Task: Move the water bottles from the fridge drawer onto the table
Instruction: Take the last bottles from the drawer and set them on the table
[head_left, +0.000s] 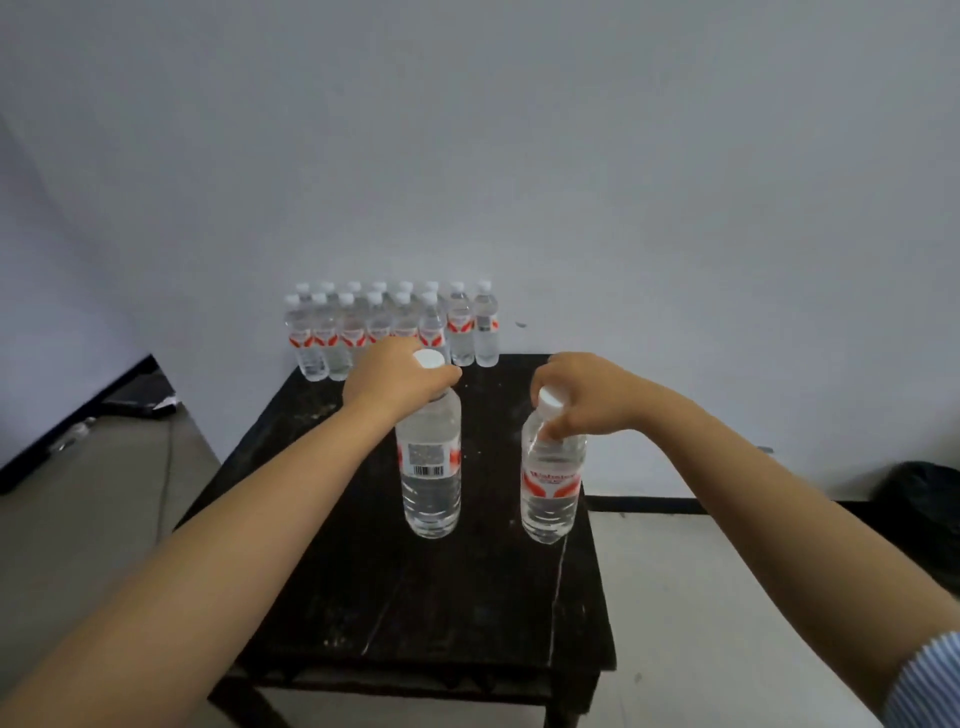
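Observation:
My left hand (397, 376) grips the neck of a clear water bottle (430, 478) with a white cap and a barcode label, held upright over the middle of the black table (415, 613). My right hand (582, 392) pinches the neck of a second water bottle (550, 488) with a red and white label, tilted slightly, near the table's right edge. Whether either bottle's base touches the tabletop I cannot tell. Several more water bottles (395, 325) stand in two rows at the table's far edge against the wall. No fridge drawer is in view.
A white wall rises right behind the table. A dark object (137, 397) lies on the floor at the left by the black skirting. A black bag-like shape (919, 499) sits on the floor at the far right.

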